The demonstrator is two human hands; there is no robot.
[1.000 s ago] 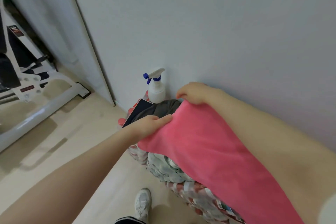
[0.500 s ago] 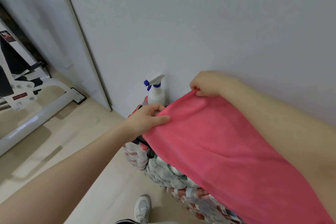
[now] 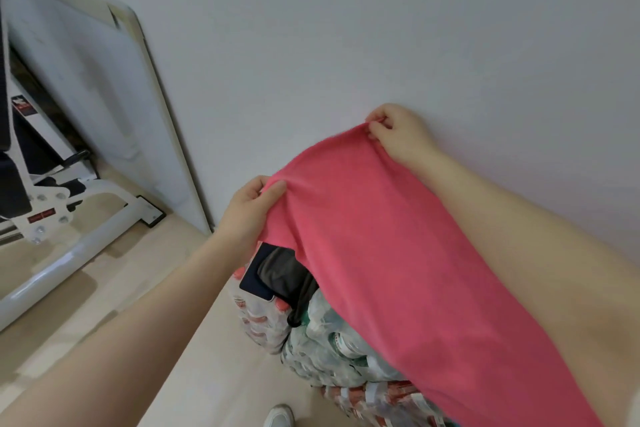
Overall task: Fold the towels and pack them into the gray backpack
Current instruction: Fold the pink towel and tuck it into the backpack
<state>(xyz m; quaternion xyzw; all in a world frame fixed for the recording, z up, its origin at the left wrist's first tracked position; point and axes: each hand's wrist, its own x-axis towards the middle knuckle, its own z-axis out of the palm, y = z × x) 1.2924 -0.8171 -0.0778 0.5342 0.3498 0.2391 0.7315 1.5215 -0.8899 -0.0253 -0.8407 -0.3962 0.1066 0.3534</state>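
Against the pale wall, at centre: pink towel stretched up and draped toward five o'clock over wrapped bottle packs. Left hand at nine o'clock of the towel's top edge, thumb and fingers pinched closed on one corner. Right hand at one o'clock, fingertips closed on the other corner. Beneath the towel's left edge, dark grey fabric, possibly the backpack, beside a dark flat device. White shoe at six o'clock.

Two bare forearms, no sleeves or jewellery, left hand, right hand, white sneaker
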